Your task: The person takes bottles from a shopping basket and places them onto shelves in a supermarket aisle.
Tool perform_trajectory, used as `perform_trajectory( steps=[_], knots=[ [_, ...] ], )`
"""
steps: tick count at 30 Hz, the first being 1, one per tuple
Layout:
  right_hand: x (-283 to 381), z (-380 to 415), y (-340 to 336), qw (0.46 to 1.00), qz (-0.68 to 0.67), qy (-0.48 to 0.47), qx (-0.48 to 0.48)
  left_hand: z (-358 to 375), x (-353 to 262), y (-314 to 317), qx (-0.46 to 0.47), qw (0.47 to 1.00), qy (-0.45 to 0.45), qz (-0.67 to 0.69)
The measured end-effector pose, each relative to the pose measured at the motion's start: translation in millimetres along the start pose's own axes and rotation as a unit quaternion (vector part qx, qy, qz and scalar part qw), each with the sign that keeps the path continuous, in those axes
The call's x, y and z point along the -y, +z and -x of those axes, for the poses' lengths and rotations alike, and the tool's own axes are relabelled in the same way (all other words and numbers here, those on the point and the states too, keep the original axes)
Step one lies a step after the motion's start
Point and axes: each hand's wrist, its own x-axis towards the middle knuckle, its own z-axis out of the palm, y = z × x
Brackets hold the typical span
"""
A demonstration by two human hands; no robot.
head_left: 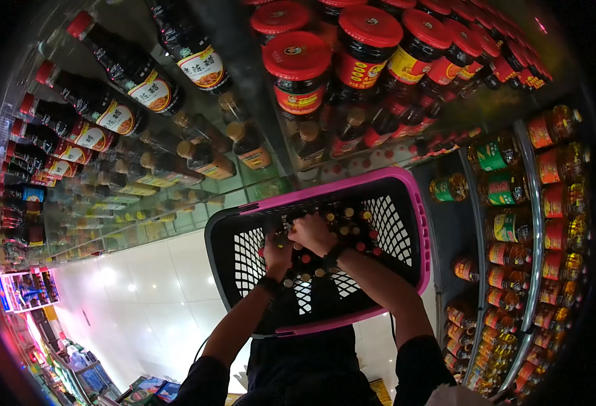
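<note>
Shop aisle, seen from above the person's head. A black shopping basket with a pink rim (416,223) sits in front of the shelves, low before the person's body; what it rests on is hidden.

Basket is already well loaded: many small dark bottles (352,227) stand upright in it, caps up, some gold, some red. They fill most of the middle and far side of the basket floor. Mesh shows bare along the left wall and the near edge, so by my reading the loading is well along with some room left.

Both hands are down inside the basket, side by side, among the caps. Left hand (277,252) is curled over the bottle tops on the left of the cluster; its fingers are bent and narrow, but I cannot tell whether they hold a bottle or only rest on one. Right hand (313,232) is closed into a loose fist just beside it, fingers folded under and hidden; cannot tell what, if anything, is in them. Dark bands on both wrists.

Around: glass shelf (196,203) with larger dark sauce bottles (125,64) to the left, red-lidded jars (298,71) straight ahead, oil bottles (504,189) on the rack to the right. White tiled floor (142,298) below left.
</note>
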Motion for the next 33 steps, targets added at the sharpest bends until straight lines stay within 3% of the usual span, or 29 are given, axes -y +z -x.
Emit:
perform_trajectory(
  steps=[2,5,7,9,11,12,15,17,21,24,29,30,33],
  knots=[
    [-3,3,12,0.994,0.026,0.058,0.089,7,20,-16,-0.005,1.0,-0.029,-0.008],
    [-7,7,22,0.994,0.062,0.071,0.057,13,43,-34,0.049,0.995,-0.073,-0.044],
    [-18,9,34,0.996,0.047,0.066,0.024,21,36,-47,-0.005,0.992,-0.125,0.02],
    [-30,9,46,0.998,0.031,0.06,-0.009,26,40,-54,-0.003,0.993,-0.119,0.027],
    [-40,7,57,0.993,0.073,0.086,0.032,33,23,-65,0.015,0.991,-0.128,0.018],
    [-46,8,62,0.993,0.072,0.086,0.032,34,54,-61,0.012,0.991,-0.123,0.042],
    [-54,8,65,0.996,0.072,0.044,0.016,41,46,-64,-0.001,0.988,-0.146,0.054],
    [-50,3,58,0.982,0.11,0.136,0.075,44,39,-65,0.011,0.989,-0.147,0.019],
    [-67,2,66,0.974,0.13,0.142,0.115,51,41,-67,0.006,0.983,-0.173,0.067],
    [-76,4,75,0.972,0.154,0.139,0.113,54,29,-71,0.021,0.986,-0.162,0.015],
    [-86,1,97,0.984,0.153,0.092,0.023,53,14,-81,0.021,0.981,-0.181,-0.059],
    [-83,1,95,0.984,0.151,0.092,0.022,54,23,-83,0.007,0.985,-0.15,-0.089],
    [-80,2,92,0.98,0.133,0.145,0.044,55,38,-86,0.027,0.977,-0.157,-0.143]
  ],
)
